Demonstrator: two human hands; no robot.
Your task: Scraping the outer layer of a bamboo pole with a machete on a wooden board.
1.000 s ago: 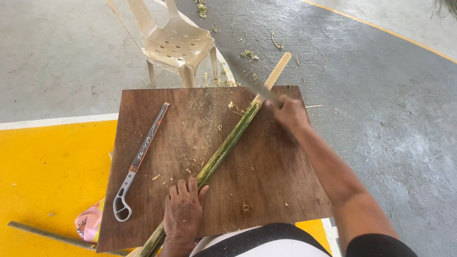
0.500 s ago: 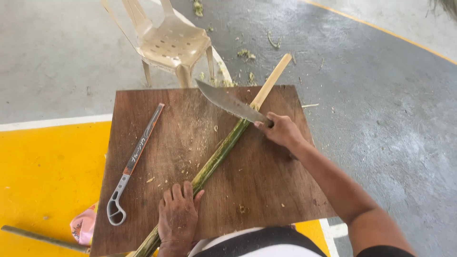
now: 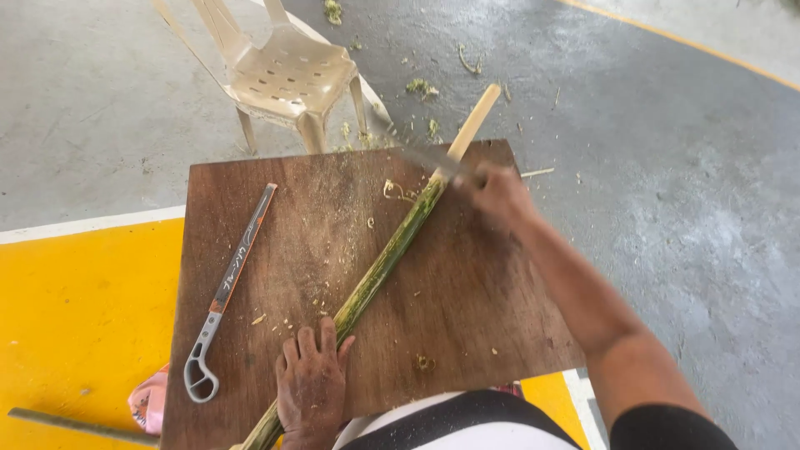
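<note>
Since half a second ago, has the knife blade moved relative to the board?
Yes. The knife in the right hand has dropped from raised over the wooden board to the far end of the green stalk, near the board's far edge.

A beige plastic chair [image 3: 287, 79] stands on grey concrete floor [image 3: 683, 192] beside a yellow painted patch [image 3: 83, 317].
</note>
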